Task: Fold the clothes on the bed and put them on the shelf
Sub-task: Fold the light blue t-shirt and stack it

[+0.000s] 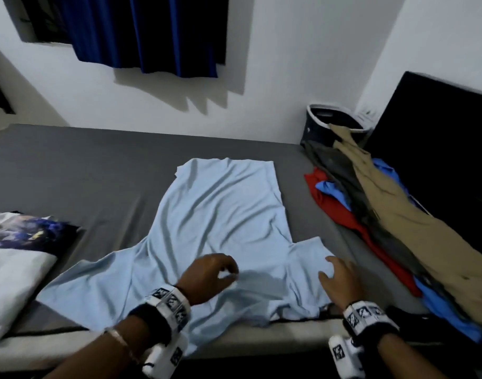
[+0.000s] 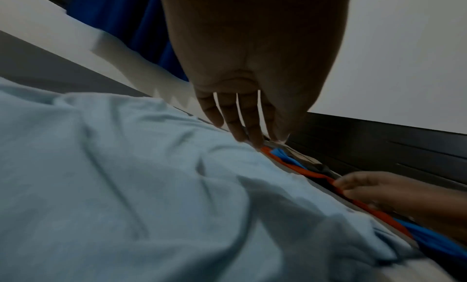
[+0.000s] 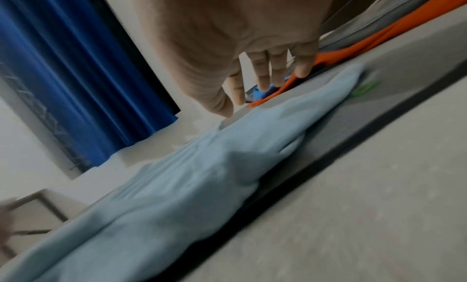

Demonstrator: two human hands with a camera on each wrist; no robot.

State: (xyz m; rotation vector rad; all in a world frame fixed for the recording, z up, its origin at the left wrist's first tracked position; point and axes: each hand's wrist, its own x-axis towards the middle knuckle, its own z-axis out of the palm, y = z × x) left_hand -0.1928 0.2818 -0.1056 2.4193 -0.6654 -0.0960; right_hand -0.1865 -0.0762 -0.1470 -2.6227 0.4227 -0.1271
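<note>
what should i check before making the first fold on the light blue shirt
1. Shirt spread out on the bed: ok.
2. Fabric smooth: not ok, wrinkled across the body.
3. Near hem fully on the bed: not ok, it hangs over the edge.
4. Left hand has a grip: not ok, it holds nothing.
5. Right hand at the right sleeve: ok, fingers open.
6. Clothes pile clear of the shirt: ok.

The bed (image 1: 97,165) has a grey sheet. A light blue T-shirt (image 1: 220,214) lies spread flat at its middle. A heap of clothes (image 1: 384,228) lies along its right side, a white pillow (image 1: 13,274) at left.
</note>
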